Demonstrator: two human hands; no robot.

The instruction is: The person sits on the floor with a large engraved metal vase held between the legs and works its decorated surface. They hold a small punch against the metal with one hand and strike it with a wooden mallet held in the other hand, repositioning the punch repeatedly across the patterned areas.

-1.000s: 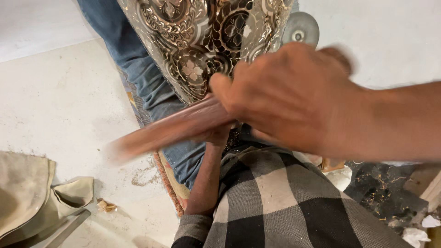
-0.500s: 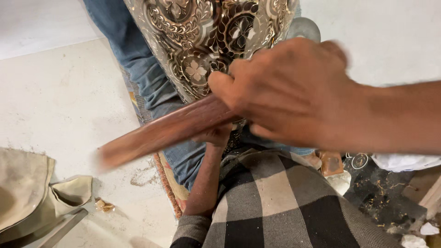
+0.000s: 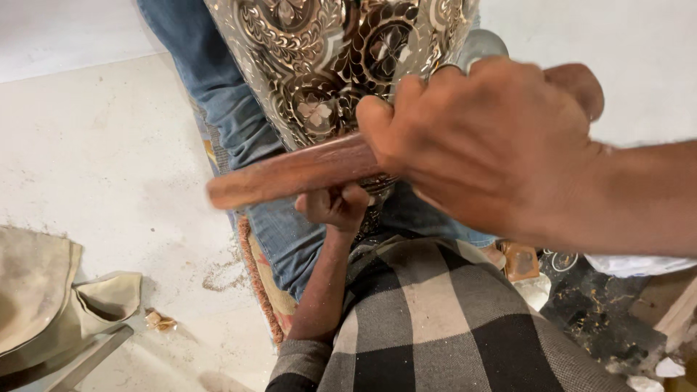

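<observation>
The engraved metal vase [image 3: 327, 65] rests across the lap, likely heavy, rigid, slippery. The right hand [image 3: 494, 145] is clenched around 1 stiff wooden stick [image 3: 290, 174], best gripped near its end. The left hand [image 3: 335, 205] presses beneath the vase, curled.

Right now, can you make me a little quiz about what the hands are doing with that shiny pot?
1. True or false: the right hand is wrapped around a wooden stick.
2. What does the left hand touch? A) the beige cloth B) the bottom of the engraved metal vessel C) the floor
3. The vessel rests over legs in blue ____.

Key: 1 true. 2 B. 3 jeans.
</observation>
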